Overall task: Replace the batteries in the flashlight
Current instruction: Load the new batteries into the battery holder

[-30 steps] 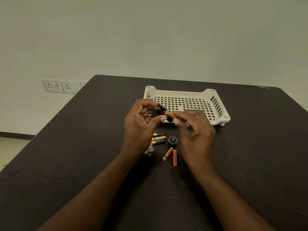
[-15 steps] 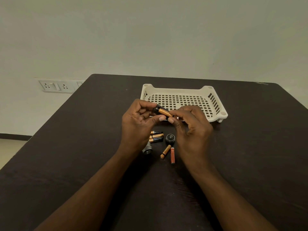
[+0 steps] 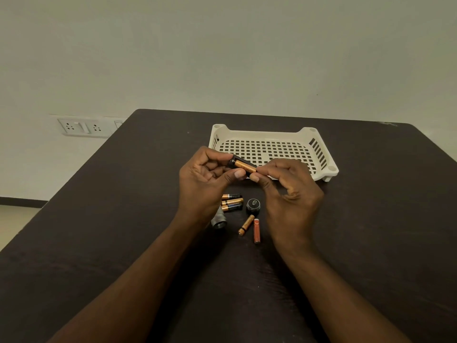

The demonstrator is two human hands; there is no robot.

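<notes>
Above the table, my left hand (image 3: 205, 184) grips a black battery holder (image 3: 232, 161) between fingers and thumb. A copper-and-black battery (image 3: 244, 167) lies in the holder, and my right hand (image 3: 289, 194) pinches its right end with thumb and forefinger. Below the hands, three copper-and-black batteries (image 3: 231, 201) lie side by side on the table. The grey flashlight body (image 3: 219, 220) lies partly hidden under my left wrist. The black tail cap (image 3: 253, 205) stands beside the batteries. Nearer me lie one copper battery (image 3: 246, 224) and one orange battery (image 3: 257, 230).
A white perforated plastic tray (image 3: 319, 154) sits on the dark table (image 3: 371, 231) just behind my hands. A wall socket plate (image 3: 81, 127) is on the wall at the left, beyond the table edge.
Both hands have stayed together at the holder with only small shifts. The battery now lies flatter along the holder, and my right fingers sit at its right end.
</notes>
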